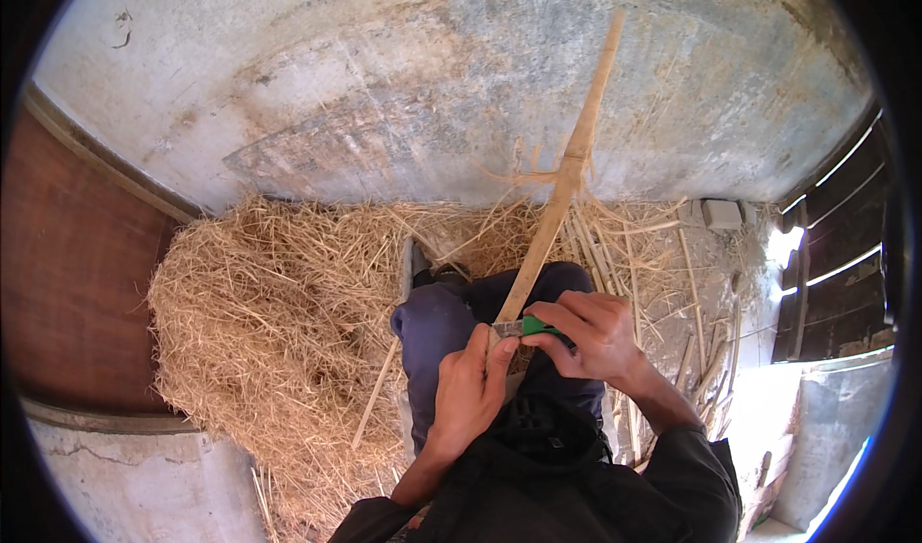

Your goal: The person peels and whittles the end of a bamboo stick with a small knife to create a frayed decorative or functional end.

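A long, pale bamboo strip [547, 236] slants from my lap up toward the wall, with thin curled shavings hanging at its middle node. My left hand [466, 389] pinches the strip's near end between thumb and fingers. In my right hand [597, 337] is a knife [536, 326] with a green handle, its short grey blade lying across the strip just beyond my left fingertips. The fingers of my right hand partly cover the handle. Both hands are close together above my thighs, which are in dark blue trousers [432, 341].
A big heap of straw-like shavings [269, 322] fills the floor at my left. Several bamboo sticks [691, 284] lie to the right, and a grey block [720, 215] stands by the stained wall [432, 82]. A brown panel [86, 274] is far left; dark slats [845, 245] are far right.
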Demonstrator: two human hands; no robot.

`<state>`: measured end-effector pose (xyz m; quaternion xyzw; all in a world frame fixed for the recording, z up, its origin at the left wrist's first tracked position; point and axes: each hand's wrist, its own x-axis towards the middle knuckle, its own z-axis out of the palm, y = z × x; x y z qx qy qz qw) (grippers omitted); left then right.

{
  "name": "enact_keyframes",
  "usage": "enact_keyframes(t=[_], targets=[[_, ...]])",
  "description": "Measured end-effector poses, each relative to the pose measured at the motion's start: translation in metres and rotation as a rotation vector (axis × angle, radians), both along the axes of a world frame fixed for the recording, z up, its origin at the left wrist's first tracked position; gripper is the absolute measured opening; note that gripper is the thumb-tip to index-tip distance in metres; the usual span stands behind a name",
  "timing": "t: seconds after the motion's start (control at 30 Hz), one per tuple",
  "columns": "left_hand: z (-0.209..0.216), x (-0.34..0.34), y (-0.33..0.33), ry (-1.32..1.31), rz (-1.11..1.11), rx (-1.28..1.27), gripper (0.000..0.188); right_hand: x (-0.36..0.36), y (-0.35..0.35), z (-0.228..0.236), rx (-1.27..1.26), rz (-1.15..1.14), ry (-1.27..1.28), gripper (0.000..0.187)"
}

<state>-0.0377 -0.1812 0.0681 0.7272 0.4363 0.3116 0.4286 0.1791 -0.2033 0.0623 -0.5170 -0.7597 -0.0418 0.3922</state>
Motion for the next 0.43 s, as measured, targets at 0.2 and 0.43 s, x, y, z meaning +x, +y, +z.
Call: enact_keyframes(t=[0.2, 0.43], targets=[[0.0, -0.001, -0.0003, 0.018, -0.001, 0.009, 0.031, -0.0016, 0.0001, 0.0022, 0.01, -0.008, -0.015, 0.031], [-0.0004, -0.0028, -0.0061, 0.073, 0.006, 0.0, 0.033, 0.0, -0.0019, 0.0025, 0.029, -0.032, -0.037, 0.03]])
